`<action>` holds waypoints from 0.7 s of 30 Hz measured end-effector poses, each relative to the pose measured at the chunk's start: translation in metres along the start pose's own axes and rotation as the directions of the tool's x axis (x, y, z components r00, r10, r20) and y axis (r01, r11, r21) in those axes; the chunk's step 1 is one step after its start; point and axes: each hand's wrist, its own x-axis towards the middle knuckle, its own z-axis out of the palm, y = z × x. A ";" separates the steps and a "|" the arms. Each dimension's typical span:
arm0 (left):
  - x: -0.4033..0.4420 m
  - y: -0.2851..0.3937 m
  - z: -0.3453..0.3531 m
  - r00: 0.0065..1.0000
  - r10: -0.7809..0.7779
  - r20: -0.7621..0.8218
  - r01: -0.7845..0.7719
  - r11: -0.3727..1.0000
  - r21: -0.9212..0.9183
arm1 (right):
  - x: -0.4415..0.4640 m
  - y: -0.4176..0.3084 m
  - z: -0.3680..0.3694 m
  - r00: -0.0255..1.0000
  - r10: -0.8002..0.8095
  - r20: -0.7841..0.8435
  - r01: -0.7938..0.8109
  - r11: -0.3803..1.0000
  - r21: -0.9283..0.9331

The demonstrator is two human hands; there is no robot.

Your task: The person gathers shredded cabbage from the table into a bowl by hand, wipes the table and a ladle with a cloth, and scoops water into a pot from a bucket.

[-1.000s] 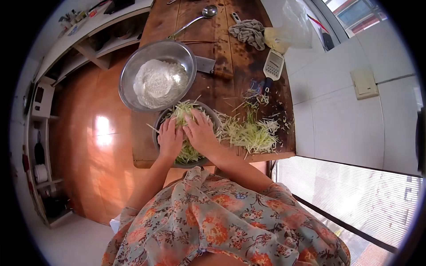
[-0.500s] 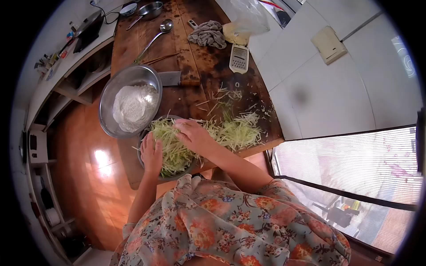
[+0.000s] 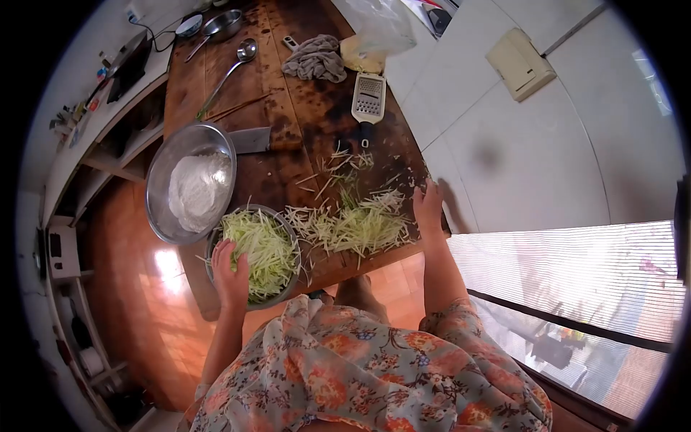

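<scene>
At the tabletop's (image 3: 263, 176) near edge, a bowl (image 3: 291, 285) brims with pale green vegetable shreds (image 3: 266, 248). The left hand (image 3: 232, 272) rests over its left side, fingers partly curled; this grip is loose and not visibly closed around anything — probably there to steady the bowl or keep the heap from spilling, since it sits so close to the edge. The right hand (image 3: 429, 203) is at the tabletop's right edge, its grip spread, with nothing seen in it. It is just beside a loose pile of shreds (image 3: 371, 225), likely placed within easy reach of the bowl.

Just beyond stands a steel mixing bowl (image 3: 158, 209) of white, flour-like powder (image 3: 198, 193), tilted in view; why it leans, I cannot tell. Behind it lie a cleaver (image 3: 252, 140), chopsticks (image 3: 237, 108) and a ladle (image 3: 247, 50), with a grater (image 3: 369, 99) to the right — tools perhaps pushed back for working room. Farther off are a crumpled cloth (image 3: 315, 59) and a saucepan (image 3: 224, 26).
</scene>
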 end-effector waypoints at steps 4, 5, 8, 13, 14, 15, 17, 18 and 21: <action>0.004 0.009 0.001 1.000 -0.008 -0.022 0.008 1.000 0.001 | -0.003 0.021 0.017 0.994 0.112 -0.005 -0.109 0.954 -0.279; 0.005 0.011 0.001 1.000 -0.008 -0.022 0.008 1.000 0.004 | -0.009 0.019 0.022 0.998 0.042 -0.052 -0.058 0.926 -0.373; 0.006 0.016 0.000 1.000 0.017 -0.016 -0.016 0.998 0.062 | -0.015 0.017 0.023 0.997 -0.056 -0.050 0.034 0.930 -0.366; 0.012 0.028 0.001 0.994 0.072 -0.078 -0.059 0.986 0.155 | 0.000 0.020 0.007 0.983 -0.147 0.111 0.166 0.967 -0.194; 0.013 0.030 0.001 0.995 0.069 -0.073 -0.057 0.986 0.157 | 0.006 0.020 0.008 0.999 -0.023 0.030 0.030 0.970 -0.242; 0.016 0.032 0.003 0.996 0.054 -0.070 -0.043 0.988 0.147 | 0.009 0.016 0.012 0.994 -0.088 0.062 0.105 0.923 -0.370; 0.020 0.037 0.006 0.997 0.038 -0.069 -0.028 0.990 0.137 | 0.012 0.015 0.027 0.998 -0.066 -0.001 0.062 0.935 -0.349; 0.022 0.040 0.007 0.998 0.026 -0.057 -0.019 0.991 0.131 | 0.013 0.017 0.034 0.997 -0.044 -0.065 0.021 0.945 -0.326; 0.025 0.040 0.007 0.999 0.017 -0.040 -0.012 0.992 0.124 | 0.009 0.012 0.026 0.978 -0.193 0.077 0.200 0.974 -0.107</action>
